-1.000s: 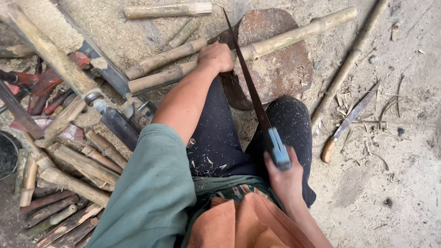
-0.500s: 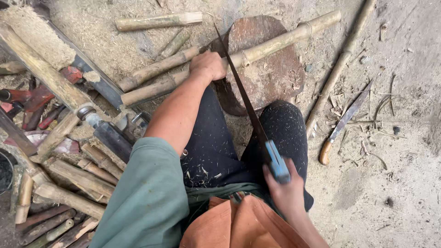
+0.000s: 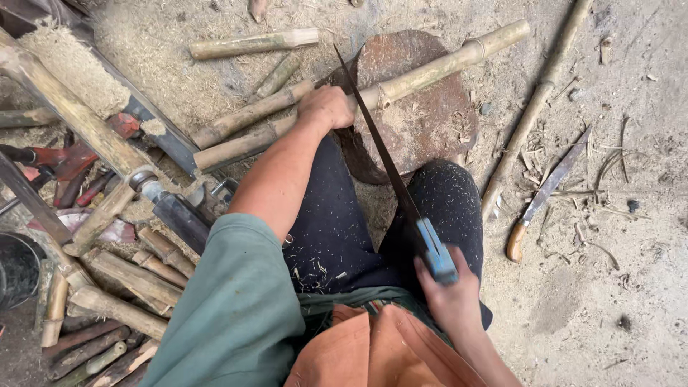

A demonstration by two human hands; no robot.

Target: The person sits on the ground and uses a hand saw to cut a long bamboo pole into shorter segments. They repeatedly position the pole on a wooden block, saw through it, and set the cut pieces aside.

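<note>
A bamboo pole (image 3: pixel 430 75) is gripped by the left hand (image 3: pixel 326 107); a saw (image 3: pixel 390 175) (blue-handled) is clasped by the right hand (image 3: pixel 451 297); a dark bucket (image 3: pixel 18 269), contents unseen, sits far left.

Even soft daylight, faint shadows, no glare; sharp, slight wide-angle edges.

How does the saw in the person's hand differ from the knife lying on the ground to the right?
The saw has a long, thin, dark blade and a blue handle; the knife has a shorter, broader blade and a brown wooden handle. The saw is gripped by the right hand with its blade across the bamboo pole, which the left hand steadies; the knife lies untouched on the dirt. Both point diagonally.
</note>
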